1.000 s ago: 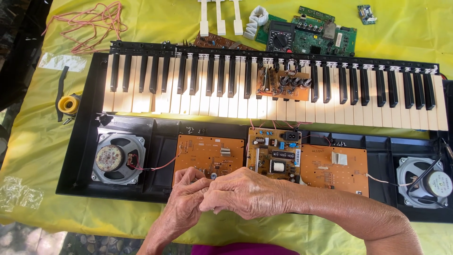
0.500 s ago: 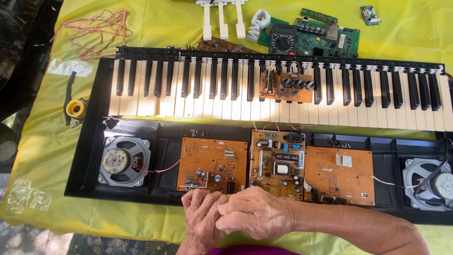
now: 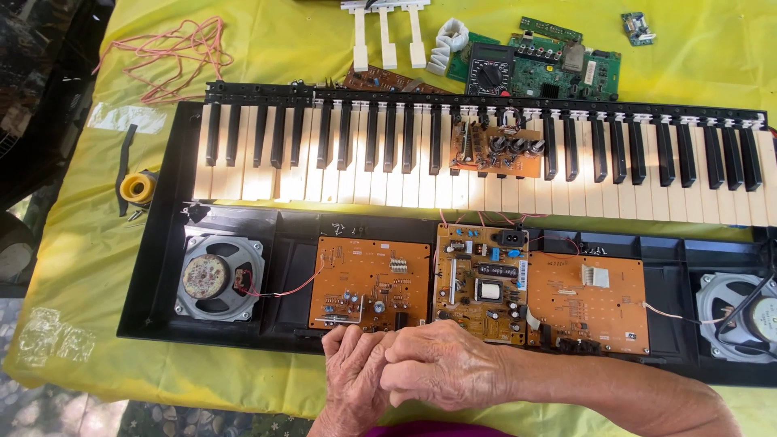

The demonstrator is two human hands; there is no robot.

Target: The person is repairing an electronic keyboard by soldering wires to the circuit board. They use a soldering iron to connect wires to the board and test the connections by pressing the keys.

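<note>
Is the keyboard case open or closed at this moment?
Open. The keyboard case has no top cover: three orange circuit boards and a round speaker lie exposed below the keys.

I read this as an informal electronics repair bench, set up outdoors or in a yard rather than in a fitted workshop. A yellow cloth (image 3: 267,48) covers the table, and strong sunlight falls across it. An opened electronic keyboard (image 3: 477,154) lies on it with orange circuit boards (image 3: 486,283) and a bare speaker (image 3: 217,277) exposed. Beyond it I see a multimeter (image 3: 488,74), a green circuit board (image 3: 566,69), loose white keys (image 3: 387,36), tangled pink wire (image 3: 174,57) and a roll of yellow tape (image 3: 137,188). Rough ground (image 3: 57,409) shows below the table edge.
</note>
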